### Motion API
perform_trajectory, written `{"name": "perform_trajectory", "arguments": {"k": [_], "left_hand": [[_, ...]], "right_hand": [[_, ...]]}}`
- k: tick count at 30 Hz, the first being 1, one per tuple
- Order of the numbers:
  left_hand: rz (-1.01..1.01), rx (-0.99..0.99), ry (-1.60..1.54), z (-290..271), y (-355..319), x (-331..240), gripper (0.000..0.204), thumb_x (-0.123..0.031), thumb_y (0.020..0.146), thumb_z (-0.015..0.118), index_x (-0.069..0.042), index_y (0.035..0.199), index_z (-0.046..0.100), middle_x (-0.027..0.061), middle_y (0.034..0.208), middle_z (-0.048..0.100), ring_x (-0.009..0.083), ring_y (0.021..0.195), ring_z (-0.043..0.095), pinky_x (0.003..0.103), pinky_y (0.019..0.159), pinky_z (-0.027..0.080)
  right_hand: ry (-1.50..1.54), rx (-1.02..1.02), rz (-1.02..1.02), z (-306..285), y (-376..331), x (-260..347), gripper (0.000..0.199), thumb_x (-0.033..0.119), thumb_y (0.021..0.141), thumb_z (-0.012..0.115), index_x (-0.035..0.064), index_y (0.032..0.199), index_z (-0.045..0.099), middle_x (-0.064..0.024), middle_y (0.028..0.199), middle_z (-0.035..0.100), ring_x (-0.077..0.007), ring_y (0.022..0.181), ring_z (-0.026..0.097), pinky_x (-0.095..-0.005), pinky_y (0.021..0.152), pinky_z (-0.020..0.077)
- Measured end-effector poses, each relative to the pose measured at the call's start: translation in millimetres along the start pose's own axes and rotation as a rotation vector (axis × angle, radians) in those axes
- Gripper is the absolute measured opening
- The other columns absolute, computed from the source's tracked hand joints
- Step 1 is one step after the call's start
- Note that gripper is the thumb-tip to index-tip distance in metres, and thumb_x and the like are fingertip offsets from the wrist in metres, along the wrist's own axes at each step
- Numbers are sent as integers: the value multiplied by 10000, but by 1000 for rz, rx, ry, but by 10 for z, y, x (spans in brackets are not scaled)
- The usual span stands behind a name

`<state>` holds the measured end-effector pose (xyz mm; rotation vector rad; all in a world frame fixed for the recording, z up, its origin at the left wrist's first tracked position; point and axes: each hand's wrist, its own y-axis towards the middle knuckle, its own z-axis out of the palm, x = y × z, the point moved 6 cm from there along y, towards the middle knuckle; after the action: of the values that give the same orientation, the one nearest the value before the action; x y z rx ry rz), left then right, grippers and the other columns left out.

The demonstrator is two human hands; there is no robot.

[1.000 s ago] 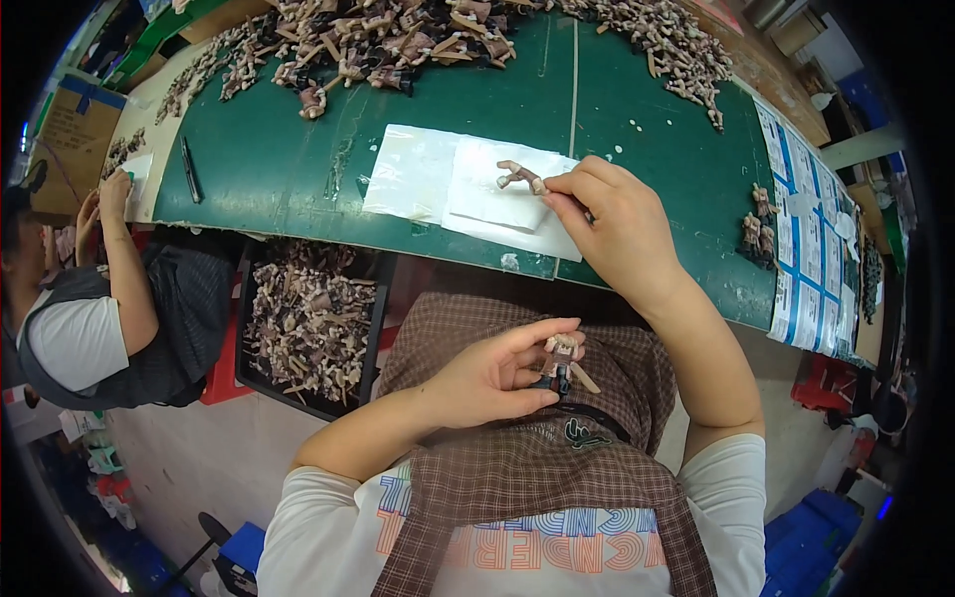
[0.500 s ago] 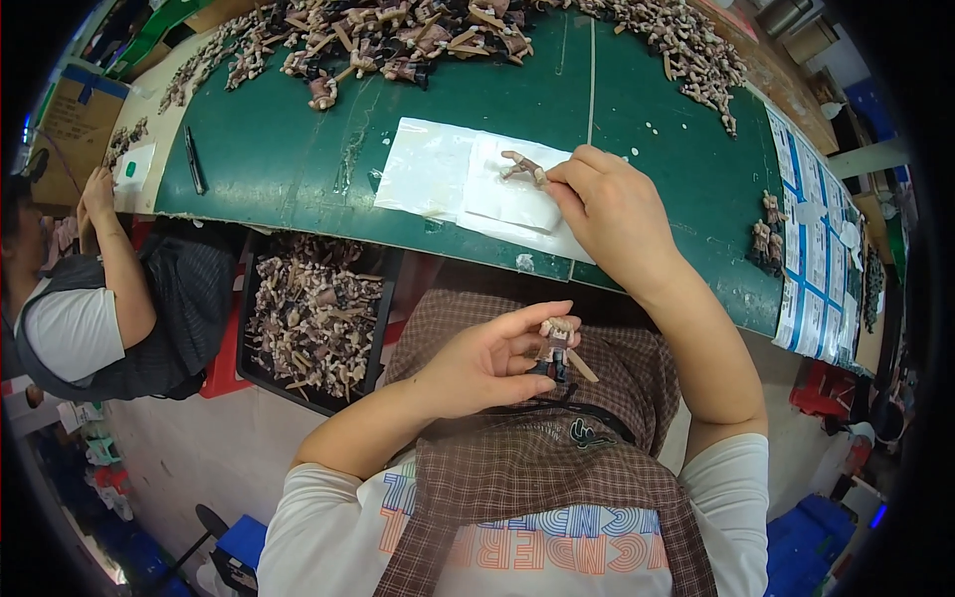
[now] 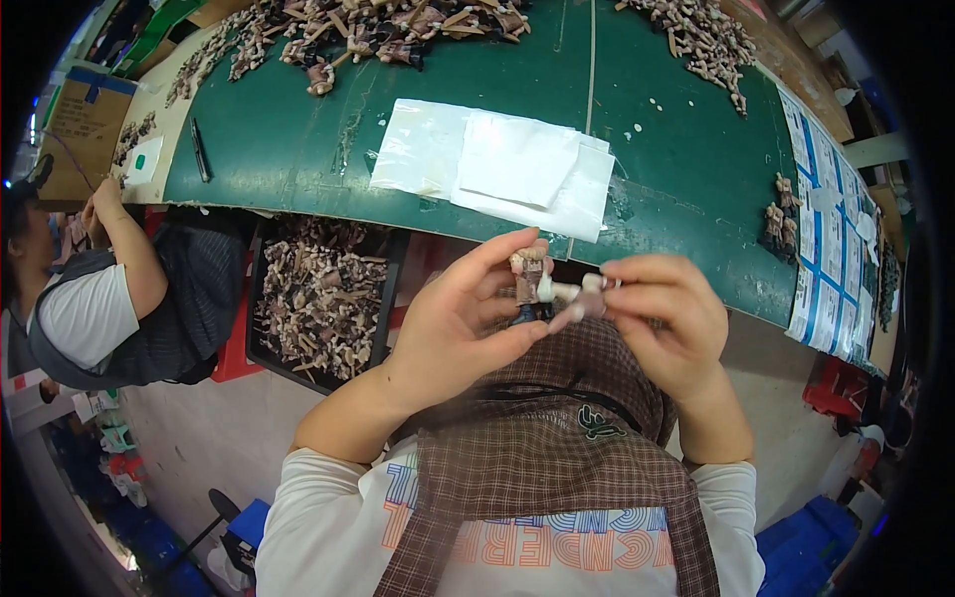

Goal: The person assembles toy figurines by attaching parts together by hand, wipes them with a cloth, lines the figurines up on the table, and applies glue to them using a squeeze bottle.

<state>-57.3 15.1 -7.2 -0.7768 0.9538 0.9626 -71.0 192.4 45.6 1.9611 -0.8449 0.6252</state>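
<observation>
A green work table point(image 3: 298, 149) curves across the top, heaps of small brown figurines point(image 3: 378, 25) along its far edge and white plastic bags point(image 3: 497, 164) lying flat at its middle. Blue-and-white printed sheets point(image 3: 831, 259) line its right end; a cardboard box point(image 3: 75, 129) sits far left. Below the table, the left hand point(image 3: 448, 328) pinches a small figurine point(image 3: 529, 284) upright above the checked apron point(image 3: 537, 468), and the right hand point(image 3: 662, 318) clamps a pale part point(image 3: 577, 296) against it. A black tray point(image 3: 323, 294) of figurines stands beside a seated co-worker point(image 3: 95, 308).
</observation>
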Motion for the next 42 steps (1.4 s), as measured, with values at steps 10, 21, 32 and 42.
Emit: {"name": "perform_trajectory", "arguments": {"k": [10, 21, 32, 42], "left_hand": [[12, 99, 17, 247, 7, 4, 746, 173, 793, 597, -5, 1450, 293, 158, 1451, 402, 242, 1331, 432, 361, 1047, 444], [33, 138, 43, 316, -16, -21, 716, 88, 835, 647, -2, 1451, 294, 166, 1461, 390, 260, 1337, 425, 358, 1030, 452], [211, 69, -200, 176, 33, 117, 458, -157, 925, 625, 17, 1327, 487, 181, 1300, 563, 258, 1168, 574, 318, 902, 514], [58, -157, -269, 147, 49, 240, 407, -175, 983, 540, 6, 1342, 477, 165, 1265, 587, 219, 1162, 577, 331, 963, 478]], "right_hand": [[-80, 42, -123, -64, -201, 38, 270, 2, 663, 757, 37, 924, 701, -123, 1005, 672, -250, 783, 676, -302, 637, 540], [-213, -17, -218, -105, -247, 136, 272, 12, 650, 758, 25, 916, 701, -141, 996, 668, -258, 788, 681, -306, 633, 552], [-221, 20, -257, -107, -173, 253, 235, 30, 685, 708, 5, 919, 703, -140, 1006, 674, -251, 785, 684, -313, 647, 559], [-149, -25, -101, 55, -155, 107, 324, -25, 697, 720, 22, 1016, 693, -111, 1004, 677, -234, 828, 680, -299, 666, 553]]}}
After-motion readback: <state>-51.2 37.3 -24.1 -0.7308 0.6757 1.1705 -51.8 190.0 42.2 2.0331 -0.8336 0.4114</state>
